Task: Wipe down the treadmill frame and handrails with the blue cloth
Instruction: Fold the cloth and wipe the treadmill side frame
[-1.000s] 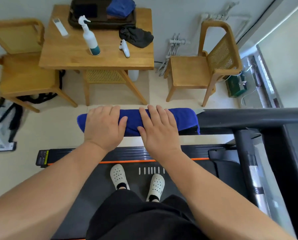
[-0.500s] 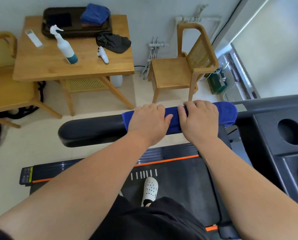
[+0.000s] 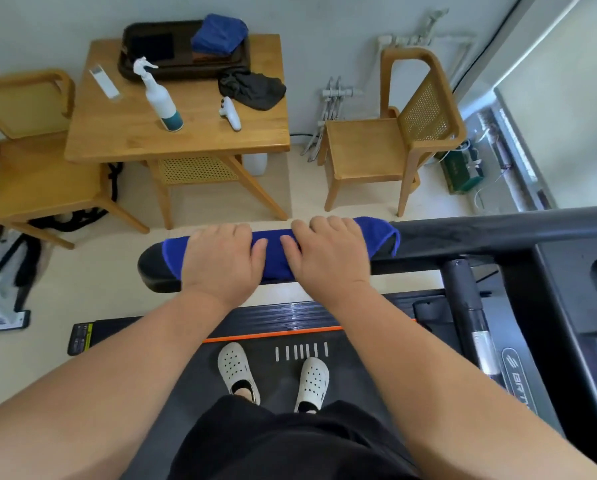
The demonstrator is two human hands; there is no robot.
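The blue cloth is wrapped over the black treadmill handrail, which runs left to right across the middle of the view. My left hand presses down on the cloth's left part. Beside it, my right hand grips the cloth's right part. The rail's rounded left end sticks out bare past the cloth. Below the rail lie the treadmill belt and my two white shoes. The console is at the right.
A wooden table stands beyond the rail with a spray bottle, a dark tray holding a folded blue cloth, a black rag and a white remote. Wooden chairs stand at left and right. An upright post joins the rail.
Both hands have slid the cloth leftward along the handrail toward its rounded end; less bare rail shows at the left than half a second ago. The view has also shifted.
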